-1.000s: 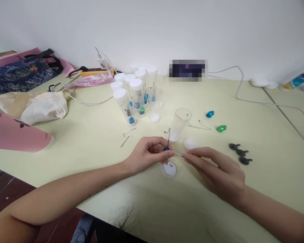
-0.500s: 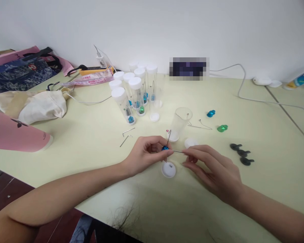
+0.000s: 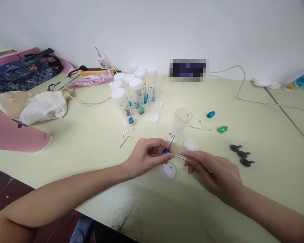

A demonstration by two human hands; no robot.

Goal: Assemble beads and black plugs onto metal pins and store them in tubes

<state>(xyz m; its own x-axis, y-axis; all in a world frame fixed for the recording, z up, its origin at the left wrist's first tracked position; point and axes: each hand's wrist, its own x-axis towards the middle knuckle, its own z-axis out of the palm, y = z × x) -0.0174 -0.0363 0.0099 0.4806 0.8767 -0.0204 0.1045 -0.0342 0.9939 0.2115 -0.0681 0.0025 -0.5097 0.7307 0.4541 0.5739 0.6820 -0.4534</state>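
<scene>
Metal L-shaped rods (image 3: 129, 132) lie on the counter (image 3: 192, 206) at ten o'clock from the blue piece (image 3: 166, 152), which your left hand (image 3: 144, 154) holds, its fingers clamped on it. A white cap (image 3: 168, 171) lies at six o'clock, a bent wire (image 3: 171, 142) rises from the piece toward one, and an open clear tube (image 3: 180, 120) stands beyond. Your right hand (image 3: 216, 168), toward four, has its fingers pinched on a slim rod (image 3: 180, 157) pointing to ten. The green piece (image 3: 221, 129) lies at two, three black pieces (image 3: 242, 154) at three.
</scene>
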